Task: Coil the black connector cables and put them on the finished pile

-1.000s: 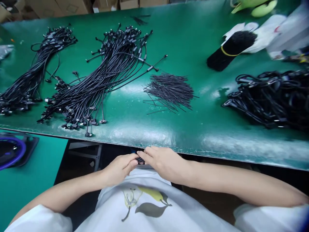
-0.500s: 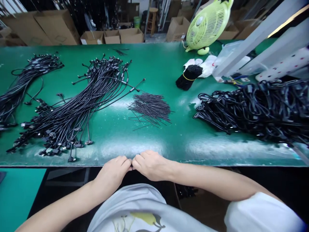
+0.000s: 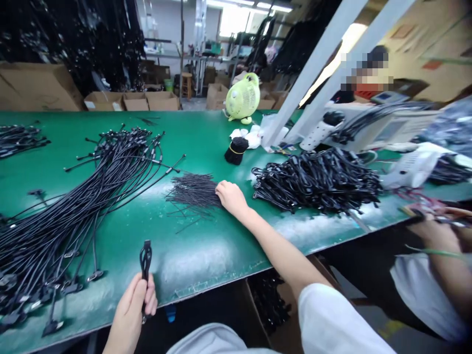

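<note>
My left hand (image 3: pixel 135 306) grips a coiled black cable (image 3: pixel 145 259) upright at the near edge of the green table (image 3: pixel 206 255). My right hand (image 3: pixel 229 195) reaches out over the table and rests, fingers curled, on the right edge of a loose pile of thin black ties (image 3: pixel 193 192). Whether it holds a tie is hidden. To the left lies a long spread of straight black cables (image 3: pixel 84 196). To the right sits a heap of bundled black cables (image 3: pixel 317 181).
A banded black bundle of ties (image 3: pixel 236 150) and a yellow-green fan (image 3: pixel 243 98) stand further back. White slanted posts (image 3: pixel 313 69) rise at right. Another person's hands (image 3: pixel 435 231) work at the right edge. Cardboard boxes (image 3: pixel 125 101) line the far side.
My hands were together at the table's near edge. They have parted: the left now lifts the coiled cable, the right has reached forward to the tie pile. The view has tilted up and right.
</note>
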A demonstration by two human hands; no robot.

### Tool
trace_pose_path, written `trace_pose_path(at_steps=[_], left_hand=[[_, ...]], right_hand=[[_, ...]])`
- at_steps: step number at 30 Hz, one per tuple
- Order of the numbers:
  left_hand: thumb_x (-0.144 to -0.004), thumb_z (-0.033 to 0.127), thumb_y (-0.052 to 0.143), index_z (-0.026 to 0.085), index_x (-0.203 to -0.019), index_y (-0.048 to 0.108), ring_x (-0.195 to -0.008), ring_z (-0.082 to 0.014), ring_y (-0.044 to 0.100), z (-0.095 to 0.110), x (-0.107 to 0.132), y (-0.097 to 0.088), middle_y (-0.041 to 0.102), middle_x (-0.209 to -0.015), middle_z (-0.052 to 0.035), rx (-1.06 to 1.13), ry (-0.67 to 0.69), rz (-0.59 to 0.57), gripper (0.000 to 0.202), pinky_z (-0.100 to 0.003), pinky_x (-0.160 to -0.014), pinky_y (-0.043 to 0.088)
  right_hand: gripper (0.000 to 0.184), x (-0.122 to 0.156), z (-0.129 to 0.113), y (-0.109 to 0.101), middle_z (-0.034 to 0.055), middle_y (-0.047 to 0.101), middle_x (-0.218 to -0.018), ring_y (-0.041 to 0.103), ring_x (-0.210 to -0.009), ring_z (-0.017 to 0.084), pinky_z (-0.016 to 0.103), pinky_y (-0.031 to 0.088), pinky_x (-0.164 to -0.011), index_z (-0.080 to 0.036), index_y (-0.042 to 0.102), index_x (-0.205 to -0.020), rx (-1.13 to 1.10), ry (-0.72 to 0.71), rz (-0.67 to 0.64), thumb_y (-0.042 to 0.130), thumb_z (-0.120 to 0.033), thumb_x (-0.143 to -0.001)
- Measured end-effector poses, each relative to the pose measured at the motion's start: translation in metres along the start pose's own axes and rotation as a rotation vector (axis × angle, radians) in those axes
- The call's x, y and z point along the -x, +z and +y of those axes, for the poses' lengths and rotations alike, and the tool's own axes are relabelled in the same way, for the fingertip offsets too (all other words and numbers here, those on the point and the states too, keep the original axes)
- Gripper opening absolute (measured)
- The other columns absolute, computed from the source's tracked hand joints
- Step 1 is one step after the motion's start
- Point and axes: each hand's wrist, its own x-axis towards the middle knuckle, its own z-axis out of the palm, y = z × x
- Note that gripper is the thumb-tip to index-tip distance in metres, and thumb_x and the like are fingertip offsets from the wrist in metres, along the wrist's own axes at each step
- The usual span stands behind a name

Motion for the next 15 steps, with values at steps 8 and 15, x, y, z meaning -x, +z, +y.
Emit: trace_pose_path(at_steps=[8, 15], left_hand=[[-0.070, 0.055, 0.077, 0.016, -0.073, 0.055, -0.048, -0.0039, 0.030, 0.012, 0.006, 0.008, 0.036, -0.060, 0.0069, 0.144, -0.037, 0.007, 0.045, -0.018, -0.045, 0.033], [-0.064, 0.055, 0.081, 0.015, -0.074, 0.057, -0.044, -0.0016, 0.029, 0.007, 0.014, 0.008, 0.036, -0.057, 0.0081, 0.165, -0.038, -0.005, 0.048, -0.016, -0.043, 0.029]], right_hand=[[0.018, 0.011, -0.003, 0.011, 0.0101, 0.063, -0.100, 0.052, -0.091, 0.020, 0.030, 0.035, -0.076, -0.018, 0.066, -0.098, -0.006, 0.060, 0.044, 0.049, -0.022, -0.096], [0.023, 0.022, -0.002, 0.003, 0.0109, 0.061, -0.099, 0.051, -0.089, 0.020, 0.031, 0.037, -0.080, -0.017, 0.068, -0.094, -0.168, 0.158, 0.221, 0.045, -0.014, -0.094]])
